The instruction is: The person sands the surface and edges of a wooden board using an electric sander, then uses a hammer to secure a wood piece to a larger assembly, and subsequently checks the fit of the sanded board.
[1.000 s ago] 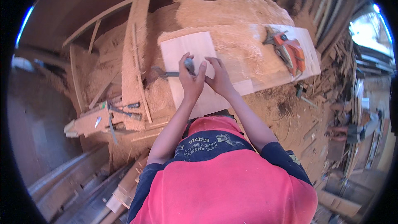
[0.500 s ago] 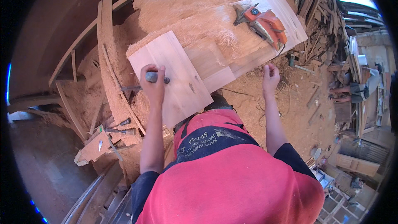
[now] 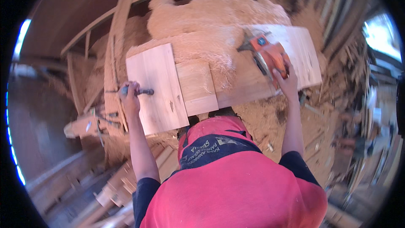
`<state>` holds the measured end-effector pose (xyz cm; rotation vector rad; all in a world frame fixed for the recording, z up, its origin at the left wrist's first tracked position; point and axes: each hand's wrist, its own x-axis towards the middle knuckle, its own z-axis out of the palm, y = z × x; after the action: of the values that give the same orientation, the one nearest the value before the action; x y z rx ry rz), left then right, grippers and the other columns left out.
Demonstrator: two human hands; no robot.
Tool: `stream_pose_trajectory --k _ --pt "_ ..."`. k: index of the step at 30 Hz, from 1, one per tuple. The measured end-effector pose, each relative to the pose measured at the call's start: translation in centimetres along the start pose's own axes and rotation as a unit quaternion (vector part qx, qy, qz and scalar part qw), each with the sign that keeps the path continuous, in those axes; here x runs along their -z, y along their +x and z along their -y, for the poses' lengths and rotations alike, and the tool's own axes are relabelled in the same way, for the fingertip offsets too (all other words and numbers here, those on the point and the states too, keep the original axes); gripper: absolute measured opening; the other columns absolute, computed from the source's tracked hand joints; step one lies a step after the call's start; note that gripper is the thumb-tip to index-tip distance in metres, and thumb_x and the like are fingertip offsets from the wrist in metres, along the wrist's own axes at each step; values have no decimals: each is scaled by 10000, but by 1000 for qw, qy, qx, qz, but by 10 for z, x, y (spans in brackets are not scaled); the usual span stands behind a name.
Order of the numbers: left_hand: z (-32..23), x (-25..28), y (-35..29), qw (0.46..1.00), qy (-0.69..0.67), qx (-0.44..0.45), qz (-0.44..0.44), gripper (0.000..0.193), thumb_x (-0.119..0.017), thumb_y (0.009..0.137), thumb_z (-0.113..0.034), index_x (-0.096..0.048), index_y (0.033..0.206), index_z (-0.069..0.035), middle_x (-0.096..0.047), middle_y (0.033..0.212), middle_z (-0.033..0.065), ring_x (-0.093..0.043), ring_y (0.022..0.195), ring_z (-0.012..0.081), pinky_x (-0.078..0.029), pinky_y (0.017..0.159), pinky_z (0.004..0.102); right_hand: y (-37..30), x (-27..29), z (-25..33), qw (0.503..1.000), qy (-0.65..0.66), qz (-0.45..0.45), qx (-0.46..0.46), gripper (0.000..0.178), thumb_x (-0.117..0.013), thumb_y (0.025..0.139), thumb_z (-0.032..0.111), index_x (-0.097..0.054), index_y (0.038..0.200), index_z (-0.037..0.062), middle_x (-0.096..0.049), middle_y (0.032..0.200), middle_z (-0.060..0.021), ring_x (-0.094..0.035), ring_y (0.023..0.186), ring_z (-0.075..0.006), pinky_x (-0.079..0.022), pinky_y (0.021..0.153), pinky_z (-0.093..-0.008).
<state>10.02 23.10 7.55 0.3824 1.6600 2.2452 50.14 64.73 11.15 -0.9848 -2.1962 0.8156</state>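
Observation:
My left hand [image 3: 130, 93] is closed around a dark tool [image 3: 146, 91] with a thick rounded end, held over the left edge of a pale board [image 3: 158, 95]. Its kind is not plain. On the right, my right hand [image 3: 288, 80] grips the rear handle of an orange electric planer [image 3: 270, 57]. The planer rests on a longer plank [image 3: 240, 88], beside its whitish right part. The pale board lies across the left end of the wood beneath it.
Curly wood shavings [image 3: 219, 12] are heaped behind the boards. Wooden rails [image 3: 122, 14] stand at the left, with dark-handled tools [image 3: 110, 123] on a lower wooden piece. Stacked timber [image 3: 337, 12] leans at the far right. Another person [image 3: 358, 145] appears blurred at the right edge.
My right hand has moved forward and taken hold of the electric planer's handle. My left hand, still holding the dark tool, has shifted left toward the board's edge. The view has turned.

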Motion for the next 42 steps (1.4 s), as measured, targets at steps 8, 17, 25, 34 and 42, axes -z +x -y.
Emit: stream_pose_trajectory --k 8,17,25,34,42 --pt "26 -63 5 853 203 -105 -469 270 -786 852 -169 -573 826 -5 -595 763 41 -541 695 130 -454 629 279 37 5 -44 965 95 239 -56 410 -771 855 163 -589 1176 -15 -670 903 -72 -643 754 -158 -518 672 -316" --pt "8 -20 -6 980 69 -54 -180 182 -691 800 -43 -548 688 -59 -575 644 39 -518 595 112 -400 559 275 47 5 -32 928 186 255 -200 192 -730 903 139 -595 998 40 -557 669 11 -501 476 -79 -397 426 -245" --pt "-2 -28 -39 888 336 -187 -254 386 -795 781 -214 -626 1056 -3 -636 1057 138 -603 986 231 -484 828 357 -4 45 38 926 237 206 -210 398 -578 997 462 -538 946 70 -527 632 -21 -482 449 -105 -399 408 -246" --pt "-54 -173 -238 869 330 -288 230 623 -819 761 -204 -570 1319 -85 -556 1371 143 -502 1288 364 -401 1087 455 -121 20 129 861 275 387 -182 526 -421 1023 543 -592 1069 48 -587 715 -32 -527 514 -108 -412 437 -229" --pt "-104 -83 -295 907 304 -142 256 546 -764 806 -113 -580 1317 -58 -629 1285 130 -586 1192 323 -458 1014 405 -166 -50 218 701 186 687 -44 418 -486 1044 413 -631 1044 21 -551 673 12 -513 549 -65 -410 490 -236"
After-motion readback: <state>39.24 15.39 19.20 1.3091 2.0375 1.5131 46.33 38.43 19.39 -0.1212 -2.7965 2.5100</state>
